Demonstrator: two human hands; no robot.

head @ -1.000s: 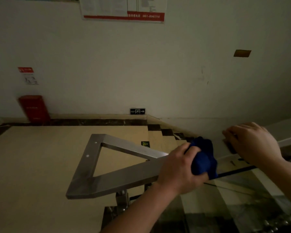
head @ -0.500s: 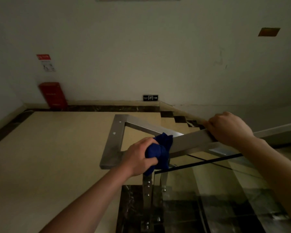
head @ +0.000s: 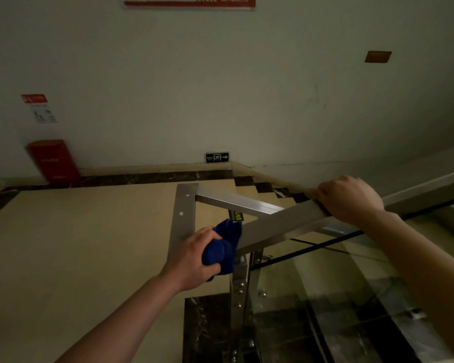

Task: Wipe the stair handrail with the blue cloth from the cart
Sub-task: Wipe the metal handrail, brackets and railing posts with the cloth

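**A:** STAIRWELL LANDING: The blue cloth (head: pixel 222 247) is bunched in your left hand (head: pixel 192 260), fingers curled round it. It is pressed to the end of the stainless-steel handrail (head: pixel 281 221), where the sloping bar meets the triangular corner piece, just above the post (head: pixel 240 281).

**B:** Your right hand (head: pixel 349 199) sits farther along the same bar, fingers folded over its far edge. It grips bare metal and holds no cloth, which reads as a steadying hold.

**A:** On progress, the cloth is in your hand and the cart is nowhere in view, so the fetching is done. The wiping looks under way.

**B:** How much is wiped, you cannot tell from this. The light is dim and the steel looks the same all along.

**A:** As a judgement, the triangle's left side (head: pixel 181 218) and its back bar (head: pixel 236 203) may be left to do, since the cloth touches neither. So may the stretch under and beyond your right hand, running off to the right.

**B:** Around you, a yellow-green sticker (head: pixel 236 215) sits just beside the cloth and a glass panel (head: pixel 325 284) hangs below the rail. Beyond are the beige landing floor (head: pixel 76 244), a red fire cabinet (head: pixel 53 162) and an exit sign (head: pixel 217 157) at the foot of the wall.
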